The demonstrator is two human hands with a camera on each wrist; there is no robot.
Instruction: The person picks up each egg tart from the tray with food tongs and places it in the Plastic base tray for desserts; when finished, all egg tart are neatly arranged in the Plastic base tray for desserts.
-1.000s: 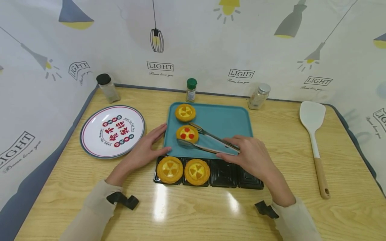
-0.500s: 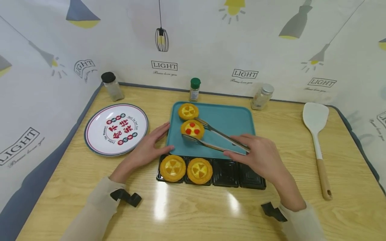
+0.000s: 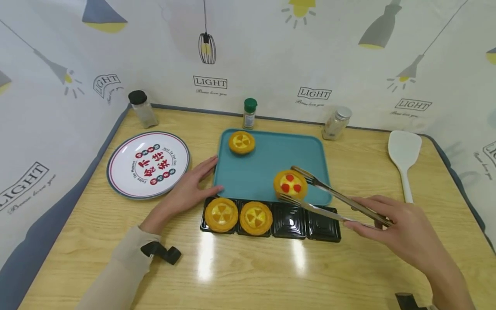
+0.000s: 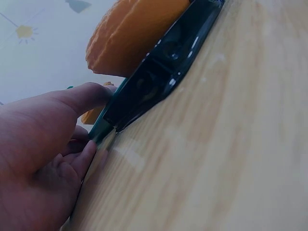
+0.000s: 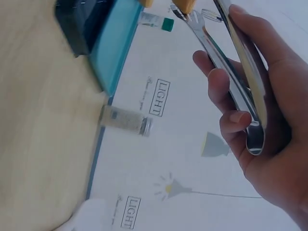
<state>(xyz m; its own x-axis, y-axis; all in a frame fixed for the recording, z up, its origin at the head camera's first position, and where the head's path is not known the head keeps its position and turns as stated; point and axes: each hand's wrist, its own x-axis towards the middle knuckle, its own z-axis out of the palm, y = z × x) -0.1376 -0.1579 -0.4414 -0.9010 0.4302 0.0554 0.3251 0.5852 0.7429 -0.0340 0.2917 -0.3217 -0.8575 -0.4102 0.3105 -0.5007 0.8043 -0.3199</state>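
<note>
My right hand [image 3: 403, 232] grips metal tongs [image 3: 341, 198]. The tongs clasp an egg tart with red dots [image 3: 289, 183], held over the front right part of the blue tray [image 3: 267, 161]. In the right wrist view, the fingers curl round the tongs' handles. My left hand [image 3: 191, 187] rests at the tray's left edge, fingers along the side and thumb over the rim. Another tart [image 3: 242, 142] sits at the tray's back left corner. In front stands a black four-compartment container [image 3: 289, 220]; its two left compartments hold tarts [image 3: 221, 215], and its two right ones hold nothing.
A white plate with red lettering [image 3: 135, 181] lies left of the tray. Behind stand a black-capped jar [image 3: 144, 111], a green-capped bottle [image 3: 249, 114] and a silver-capped jar [image 3: 336, 125]. A white spatula [image 3: 404, 148] lies at the right, its handle partly behind my right hand.
The tongs have closed on the red-dotted tart and carried it from the tray's left side toward its front right. My right hand has moved right; the left stays at the tray edge.
</note>
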